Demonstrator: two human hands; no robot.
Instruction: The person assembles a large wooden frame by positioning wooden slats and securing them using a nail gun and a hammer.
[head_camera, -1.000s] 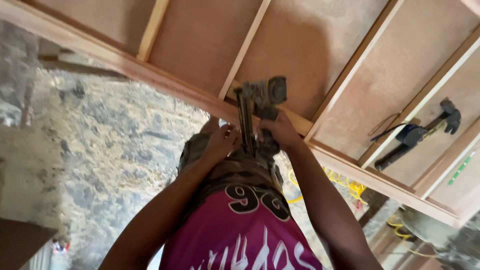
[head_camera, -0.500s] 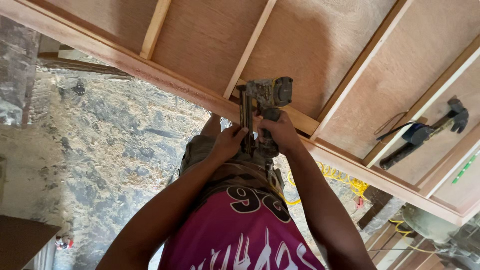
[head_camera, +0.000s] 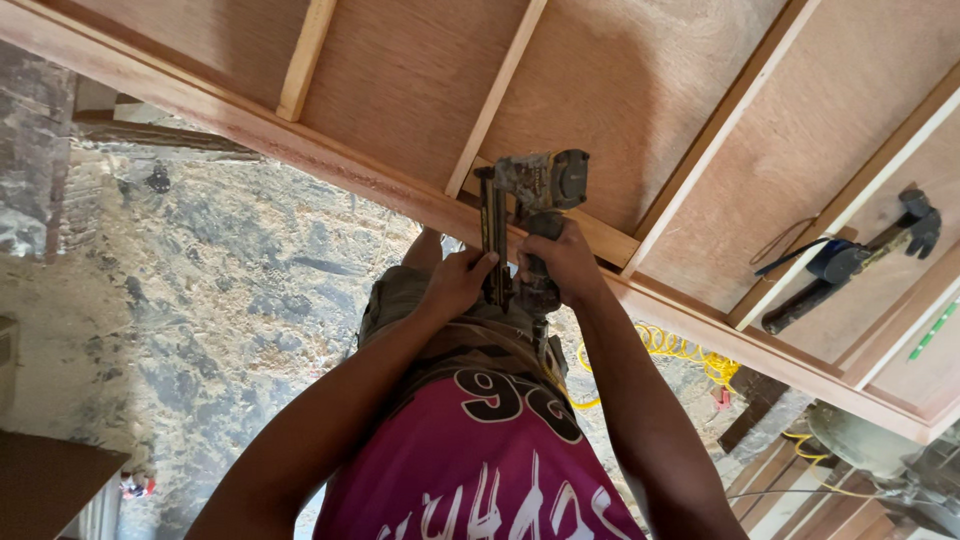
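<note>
Past the left hand's fingers on the outer side lies a rough, speckled grey floor (head_camera: 200, 300). The left hand (head_camera: 455, 285) has its fingers clenched around the long narrow magazine of a nail gun (head_camera: 525, 215). Just beside it, the right hand (head_camera: 562, 262) has its fingers wrapped tight on the gun's grip, with the tool's round head standing beyond the fingertips against the edge rail of a plywood frame (head_camera: 400, 180). Beyond the right fingers, well apart, a hammer (head_camera: 850, 260) with a blue grip rests inside the frame, and a coiled yellow hose (head_camera: 680, 350) lies on the floor.
</note>
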